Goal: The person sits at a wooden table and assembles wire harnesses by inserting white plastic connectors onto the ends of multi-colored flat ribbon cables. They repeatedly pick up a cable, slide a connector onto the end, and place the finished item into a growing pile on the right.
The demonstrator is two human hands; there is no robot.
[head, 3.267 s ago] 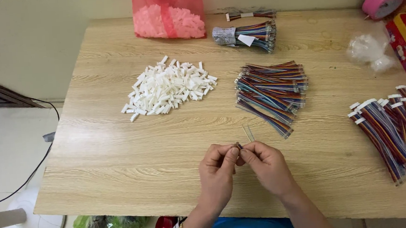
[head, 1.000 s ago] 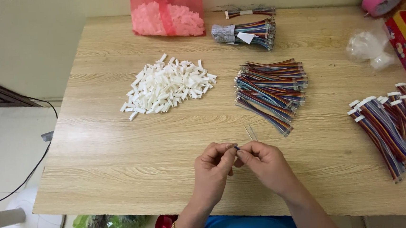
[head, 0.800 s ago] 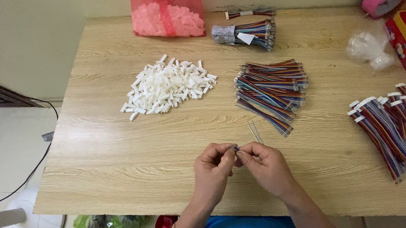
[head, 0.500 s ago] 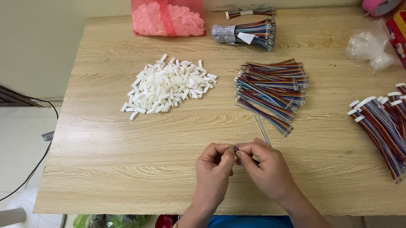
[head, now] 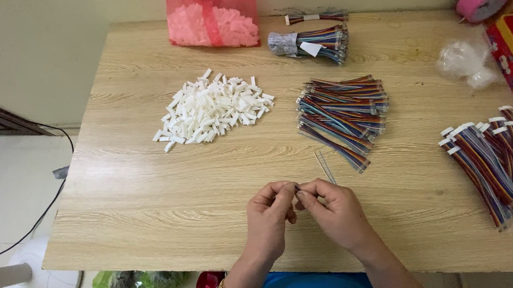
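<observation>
Wooden desk point(head: 152, 199) is filling my view; red bag point(head: 212, 15) is holding white pieces at its far edge, while my left hand point(head: 268, 214) and right hand point(head: 333, 212) are pinching one thin wire point(head: 324, 167).

Thin flat wire strip point(head: 325, 167), pale with faint colour, pinched at its near end between the fingertips of both hands at the near middle of the table. It stuck out from the fingers, angled away and slightly left, lifted just off the wood. Its far tip sat near the loose multicoloured wire pile point(head: 343, 112), apart from it.
</observation>
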